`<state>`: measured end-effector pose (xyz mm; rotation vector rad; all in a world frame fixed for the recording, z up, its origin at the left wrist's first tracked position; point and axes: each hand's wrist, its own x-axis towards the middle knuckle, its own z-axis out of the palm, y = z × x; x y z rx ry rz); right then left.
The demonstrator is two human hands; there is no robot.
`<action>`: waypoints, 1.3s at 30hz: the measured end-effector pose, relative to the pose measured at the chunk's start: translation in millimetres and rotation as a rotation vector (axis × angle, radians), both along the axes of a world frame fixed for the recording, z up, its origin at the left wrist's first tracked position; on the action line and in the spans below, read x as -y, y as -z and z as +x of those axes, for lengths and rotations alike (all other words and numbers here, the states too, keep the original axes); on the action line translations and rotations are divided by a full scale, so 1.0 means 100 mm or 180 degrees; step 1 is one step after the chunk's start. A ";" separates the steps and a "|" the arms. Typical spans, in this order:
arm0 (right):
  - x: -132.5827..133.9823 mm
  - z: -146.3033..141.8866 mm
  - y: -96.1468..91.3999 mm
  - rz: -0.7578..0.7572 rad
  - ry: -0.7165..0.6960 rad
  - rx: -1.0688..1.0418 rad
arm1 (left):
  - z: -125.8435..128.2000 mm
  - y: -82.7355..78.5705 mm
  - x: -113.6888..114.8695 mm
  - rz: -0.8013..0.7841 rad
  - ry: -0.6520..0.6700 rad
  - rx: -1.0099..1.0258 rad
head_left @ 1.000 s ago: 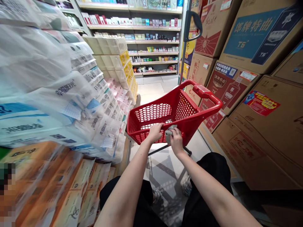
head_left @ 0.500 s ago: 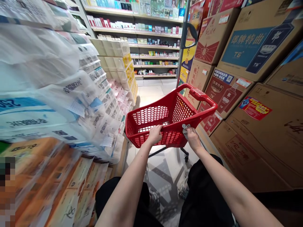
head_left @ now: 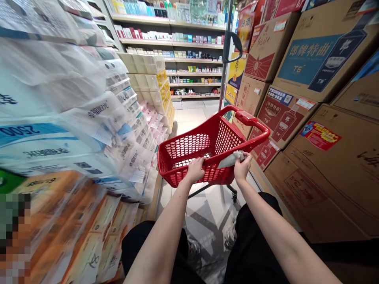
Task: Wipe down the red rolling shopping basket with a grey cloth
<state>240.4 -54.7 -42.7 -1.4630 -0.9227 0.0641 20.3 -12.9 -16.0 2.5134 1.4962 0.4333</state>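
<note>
A red plastic shopping cart [head_left: 177,175] with a perforated basket stands before my knees, its handle at the far right. My left hand [head_left: 196,169] is closed over the near rim of the basket, fingers curled to the inside. My right hand [head_left: 242,166] pinches a crumpled pale grey cloth [head_left: 227,160] at the basket's near right side, below the handle. One end of the cloth hangs out to the left across the red side. The basket holds nothing that I can see.
Plastic-wrapped tissue packs [head_left: 103,114] are piled along the left, with orange packs [head_left: 59,225] lower down. Cardboard cartons [head_left: 308,75] form a wall on the right. A dark post with a loop handle [head_left: 232,47] rises behind the cart. Stocked shelves [head_left: 168,41] stand farther back.
My right hand has turned and risen slightly, and the cloth, bunched before, now spreads out to the left. My left hand keeps its place on the rim.
</note>
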 end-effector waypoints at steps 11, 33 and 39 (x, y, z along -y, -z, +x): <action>0.24 -0.18 -0.16 0.0020 -0.1060 0.1057 | 0.05 -0.07 0.02 -0.0284 0.0029 0.0323; -0.79 0.55 -0.74 -0.0940 -0.1655 0.4472 | -1.01 -0.04 0.15 0.0048 -0.0062 -0.0718; -0.59 -0.39 -0.41 -0.0686 -0.2621 0.4234 | -0.92 -0.02 0.28 0.0028 -0.0054 -0.0661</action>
